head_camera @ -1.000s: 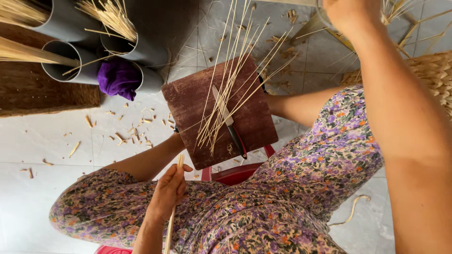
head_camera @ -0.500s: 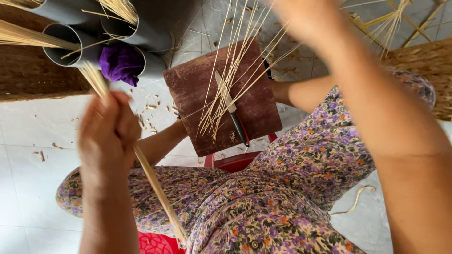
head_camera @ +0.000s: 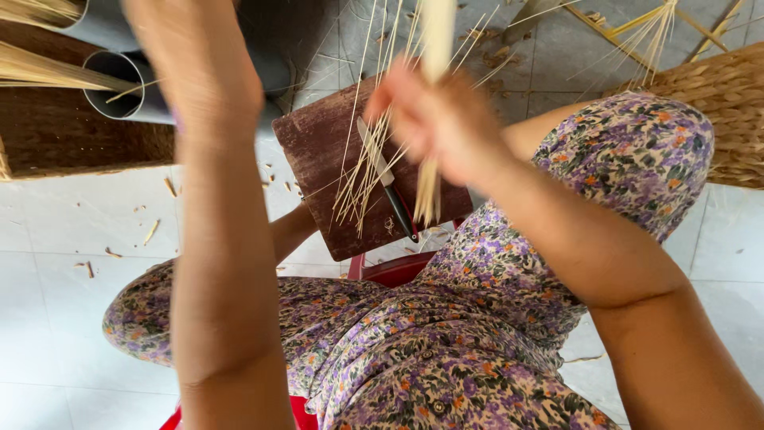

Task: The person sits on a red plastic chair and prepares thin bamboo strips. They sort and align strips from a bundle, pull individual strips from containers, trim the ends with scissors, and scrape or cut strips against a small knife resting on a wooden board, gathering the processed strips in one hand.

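My right hand is raised over my lap and shut on a flat pale bamboo strip, which runs upright from below my fist to the top of the frame. My left hand is lifted high at the upper left. Its fingers are cut off by the frame edge, so its grip is hidden. Below both hands a dark wooden board lies on the floor past my knees. On it are several thin bamboo slivers and a black-handled knife. I wear a floral dress.
Grey tubes holding bamboo sticks lean on a dark woven basket at the upper left. A woven straw basket sits at the upper right. Bamboo scraps litter the white tiles. A red stool shows under me.
My left hand rose from my lap to the top of the frame. My right hand dropped from the upper right to the centre and now grips the pale strip.
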Tool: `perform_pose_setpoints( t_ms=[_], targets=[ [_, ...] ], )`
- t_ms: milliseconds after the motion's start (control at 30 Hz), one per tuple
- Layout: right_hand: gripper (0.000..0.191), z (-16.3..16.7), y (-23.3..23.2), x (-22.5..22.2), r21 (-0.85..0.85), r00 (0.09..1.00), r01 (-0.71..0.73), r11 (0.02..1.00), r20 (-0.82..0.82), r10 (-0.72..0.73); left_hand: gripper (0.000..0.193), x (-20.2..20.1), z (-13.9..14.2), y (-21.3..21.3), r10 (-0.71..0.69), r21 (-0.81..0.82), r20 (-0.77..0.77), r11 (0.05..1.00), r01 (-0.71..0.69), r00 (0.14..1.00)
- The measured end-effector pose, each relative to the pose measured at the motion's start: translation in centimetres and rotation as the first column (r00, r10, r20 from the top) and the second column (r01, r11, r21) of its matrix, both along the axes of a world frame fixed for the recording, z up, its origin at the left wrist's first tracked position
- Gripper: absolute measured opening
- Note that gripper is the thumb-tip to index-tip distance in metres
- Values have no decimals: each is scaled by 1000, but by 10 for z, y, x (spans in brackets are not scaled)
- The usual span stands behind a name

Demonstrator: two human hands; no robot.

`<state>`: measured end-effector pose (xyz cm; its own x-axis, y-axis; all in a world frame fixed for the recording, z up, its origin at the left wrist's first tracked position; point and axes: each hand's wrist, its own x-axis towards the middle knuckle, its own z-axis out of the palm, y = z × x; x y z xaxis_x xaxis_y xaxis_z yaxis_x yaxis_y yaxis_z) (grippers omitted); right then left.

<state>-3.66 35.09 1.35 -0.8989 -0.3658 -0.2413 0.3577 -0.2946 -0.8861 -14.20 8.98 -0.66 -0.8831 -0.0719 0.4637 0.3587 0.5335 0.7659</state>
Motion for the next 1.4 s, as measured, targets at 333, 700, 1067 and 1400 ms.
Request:
perform_pose_setpoints(
  t_ms=[333, 700, 1067, 1400],
  targets=[
    [44, -13, 172, -18, -277, 819, 505, 817, -146, -555, 130, 102, -130, 125, 221, -581, 759, 656, 483, 613],
    [35, 3, 132, -31, -203, 795, 546, 813, -182, -579, 30, 98, -208, 120, 135, -522, 490, 836, 166, 861],
    [54, 19, 57, -25, -28, 871, 394, 919, -308, -383, 26, 109, -103, 57, -296, 632, 422, 774, -44, 857],
    [47, -8, -55, 2, 326, 877, 172, 930, -481, 6, 25, 128, -22, 33, -397, 837, 3, 504, 215, 918]
  ],
)
